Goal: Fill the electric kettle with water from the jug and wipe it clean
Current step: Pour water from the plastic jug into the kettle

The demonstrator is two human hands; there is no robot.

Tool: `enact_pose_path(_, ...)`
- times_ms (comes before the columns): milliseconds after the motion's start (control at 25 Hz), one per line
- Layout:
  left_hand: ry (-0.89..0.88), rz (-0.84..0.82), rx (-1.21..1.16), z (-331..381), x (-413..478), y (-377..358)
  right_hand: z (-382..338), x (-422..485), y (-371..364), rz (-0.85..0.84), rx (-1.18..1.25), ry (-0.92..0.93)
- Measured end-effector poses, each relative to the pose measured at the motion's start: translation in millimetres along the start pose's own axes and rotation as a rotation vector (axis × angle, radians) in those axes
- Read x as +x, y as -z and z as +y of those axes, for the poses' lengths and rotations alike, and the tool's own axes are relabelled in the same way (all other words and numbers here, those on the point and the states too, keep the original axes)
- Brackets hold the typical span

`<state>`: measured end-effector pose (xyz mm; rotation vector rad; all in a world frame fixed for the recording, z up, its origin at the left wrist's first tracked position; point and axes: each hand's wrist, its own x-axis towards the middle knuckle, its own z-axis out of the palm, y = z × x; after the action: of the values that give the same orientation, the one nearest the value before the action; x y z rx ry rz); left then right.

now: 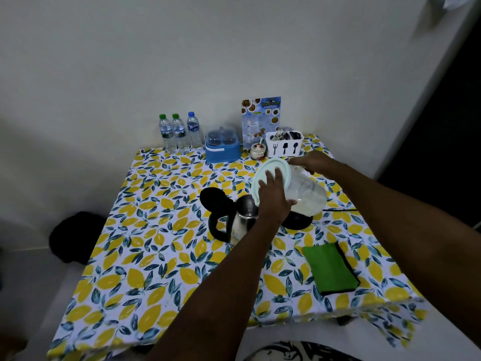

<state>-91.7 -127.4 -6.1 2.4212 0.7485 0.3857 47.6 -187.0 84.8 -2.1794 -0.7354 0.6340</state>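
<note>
A steel electric kettle [243,216] with a black handle stands mid-table, its black lid [214,199] flipped open. A clear plastic jug [307,194] with a pale green lid [270,168] is tipped over the kettle's mouth. My right hand [312,162] grips the jug at its far side. My left hand [273,196] presses flat on the jug's lid. The kettle's black base [296,221] sits just right of the kettle, partly hidden by the jug. A folded green cloth [330,267] lies on the table to the right.
The table [145,256] wears a lemon-print cloth. Along the back wall stand three water bottles [179,132], a blue container [222,147], a small ceramic jar [258,151], a menu card [261,118] and a white cutlery holder [284,144]. A black cord [338,210] runs right from the base.
</note>
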Motion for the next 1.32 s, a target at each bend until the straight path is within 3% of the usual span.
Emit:
enact_pose_path(720, -0.019, 0.008, -0.009, 1.8, -5.9, 1.5, 2.0, 5.1, 3.0, -0.045, -0.050, 0.016)
enact_pose_path(1000, -0.086, -0.097, 0.147, 9.9, 2.3, 3.8, 42.5, 6.4, 4.9, -0.019, 0.209, -0.018)
enact_pose_path(1320, -0.211, -0.242, 0.442, 41.0, 22.4, -35.2, 134.4, 22.3, 8.4, 0.075, 0.541, -0.188)
